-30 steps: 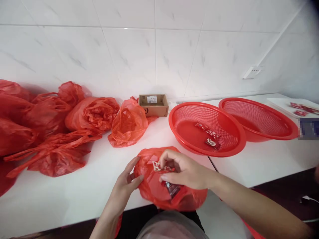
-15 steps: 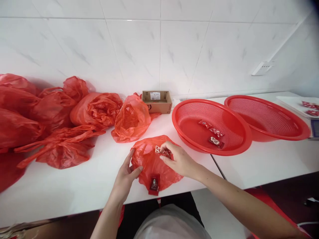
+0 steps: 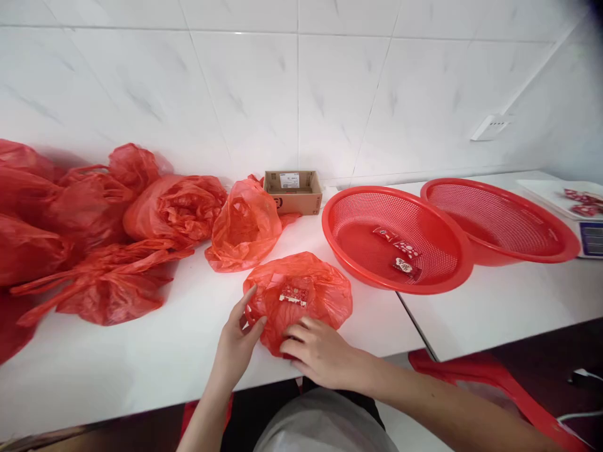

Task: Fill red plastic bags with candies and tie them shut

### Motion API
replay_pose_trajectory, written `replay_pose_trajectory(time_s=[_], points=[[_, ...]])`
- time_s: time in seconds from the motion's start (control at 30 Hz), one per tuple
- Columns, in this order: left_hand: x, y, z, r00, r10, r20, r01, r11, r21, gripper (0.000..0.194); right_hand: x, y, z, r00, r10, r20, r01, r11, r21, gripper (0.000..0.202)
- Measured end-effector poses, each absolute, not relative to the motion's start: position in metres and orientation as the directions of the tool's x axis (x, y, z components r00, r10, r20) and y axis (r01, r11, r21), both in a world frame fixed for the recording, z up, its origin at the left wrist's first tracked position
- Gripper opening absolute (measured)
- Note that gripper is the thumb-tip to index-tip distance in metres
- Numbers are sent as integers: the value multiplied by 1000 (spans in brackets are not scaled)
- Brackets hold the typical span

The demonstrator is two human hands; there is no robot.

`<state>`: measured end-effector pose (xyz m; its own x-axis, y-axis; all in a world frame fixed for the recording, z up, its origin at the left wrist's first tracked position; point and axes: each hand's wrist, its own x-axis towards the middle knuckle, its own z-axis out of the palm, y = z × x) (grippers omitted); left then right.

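A red plastic bag (image 3: 325, 295) lies spread on the white table with its mouth open. My left hand (image 3: 238, 339) grips its left rim, the thumb on the inner side and the index finger at the edge. Inside the bag lies a small red-and-white wrapped packet (image 3: 294, 296). My right hand (image 3: 323, 353) is at the bag's near edge, fingers curled down over the plastic. Whatever sits under those fingertips is mostly hidden; a dark red bit shows just below them.
A red plastic basket (image 3: 348, 267) with several small packets stands to the right, a second red basket (image 3: 556, 242) overlapping behind it. A cardboard box (image 3: 301, 204) and another open red bag (image 3: 247, 226) are at the back. Knotted red bags (image 3: 113, 289) crowd the left. A scale (image 3: 591, 238) is far right.
My right hand has let go of the red-and-white packet inside the bag and moved toward me, covering where a dark packet lay on the near edge. My left hand keeps its place.
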<state>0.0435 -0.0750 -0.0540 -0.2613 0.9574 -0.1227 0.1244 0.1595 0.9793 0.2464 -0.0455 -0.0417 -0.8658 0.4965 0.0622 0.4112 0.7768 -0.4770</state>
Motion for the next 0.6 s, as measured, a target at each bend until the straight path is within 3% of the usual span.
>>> replay_pose_trajectory(time_s=[0.13, 0.2, 0.33, 0.43, 0.5, 0.53, 0.6], points=[[38, -76, -63, -279, 959, -41, 347, 140, 927, 54, 248, -34, -40, -779, 615, 125, 325, 566, -758, 19], [38, -76, -64, -269, 963, -28, 378, 132, 917, 54, 247, -25, -34, -692, 691, 209, 273, 519, -810, 22], [40, -78, -61, -228, 974, -15, 376, 102, 921, 54, 257, -5, -7, -531, 731, 428, 328, 644, -691, 32], [40, -82, -56, -219, 976, 8, 372, 75, 925, 54, 288, 25, 27, -484, 720, 498, 444, 692, -569, 25], [40, -85, -52, -224, 974, 15, 380, 73, 922, 55, 321, 53, 45, -473, 783, 404, 644, 620, -449, 25], [39, -86, -51, -229, 973, 18, 392, 75, 917, 55, 338, 68, 50, -447, 850, 278, 774, 524, -357, 30], [39, -89, -49, -246, 969, 34, 430, 78, 899, 56, 372, 94, 48, -279, 949, -150, 960, 268, -85, 46]])
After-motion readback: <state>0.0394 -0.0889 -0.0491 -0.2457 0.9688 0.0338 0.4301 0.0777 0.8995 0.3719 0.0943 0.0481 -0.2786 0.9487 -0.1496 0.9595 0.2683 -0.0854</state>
